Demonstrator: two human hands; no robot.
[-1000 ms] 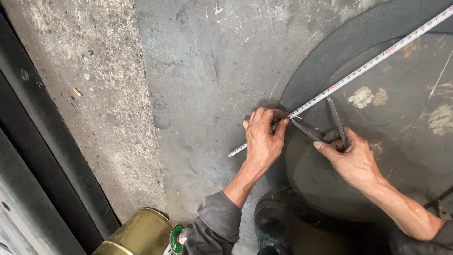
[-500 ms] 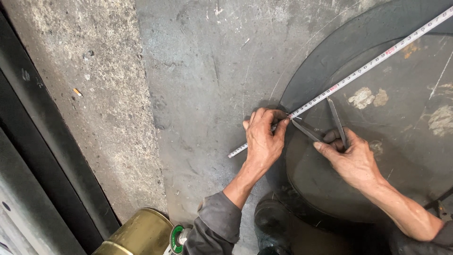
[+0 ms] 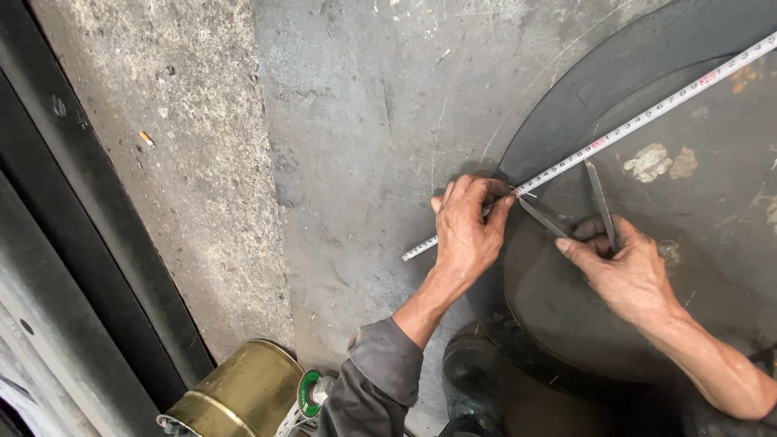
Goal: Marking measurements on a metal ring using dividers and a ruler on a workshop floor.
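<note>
My left hand (image 3: 468, 231) presses a white measuring tape (image 3: 623, 129) down on a grey steel sheet (image 3: 364, 146), right at the rim of a dark round metal plate (image 3: 647, 89). The tape runs from below my left hand diagonally up to the right edge. My right hand (image 3: 623, 271) holds a metal divider (image 3: 595, 202) by its hinge. One of its legs points at the tape near my left fingers, the other reaches the tape further right. The divider's tips touch the tape's markings.
A brass-coloured tin can (image 3: 239, 396) lies on its side at the bottom, next to a small green reel (image 3: 307, 394). Rough concrete floor (image 3: 154, 146) lies left of the sheet, bordered by a dark metal rail (image 3: 89, 259). A dark shoe (image 3: 473, 380) shows below the plate.
</note>
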